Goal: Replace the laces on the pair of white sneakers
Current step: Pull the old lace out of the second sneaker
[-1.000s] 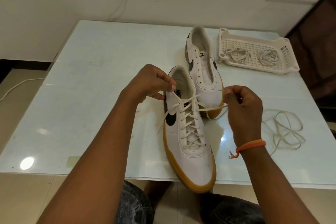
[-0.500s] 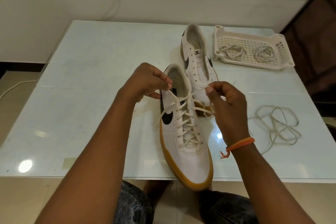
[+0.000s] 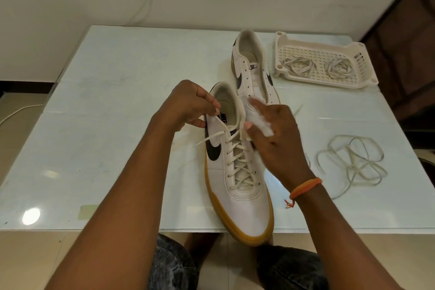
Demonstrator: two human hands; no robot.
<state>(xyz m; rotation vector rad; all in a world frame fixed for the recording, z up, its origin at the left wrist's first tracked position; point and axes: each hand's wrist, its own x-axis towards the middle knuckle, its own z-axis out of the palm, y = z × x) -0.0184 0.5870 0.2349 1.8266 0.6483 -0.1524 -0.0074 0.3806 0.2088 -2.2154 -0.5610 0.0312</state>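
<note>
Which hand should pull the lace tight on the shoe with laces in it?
The left hand, probably. It already pinches a lace end at the top eyelets of the near sneaker. The right hand looks blurred, fingers loose beside the tongue, with no lace clearly held.

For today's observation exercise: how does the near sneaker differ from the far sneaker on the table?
The near sneaker has a lace crossed through its eyelets; the far sneaker shows bare eyelets, no lace. The near sneaker's toe overhangs the table edge; the far sneaker lies fully on it. The left hand pinches the near sneaker's lace; nothing visibly grips the far sneaker. Both are white with a black swoosh and tan sole.
</note>
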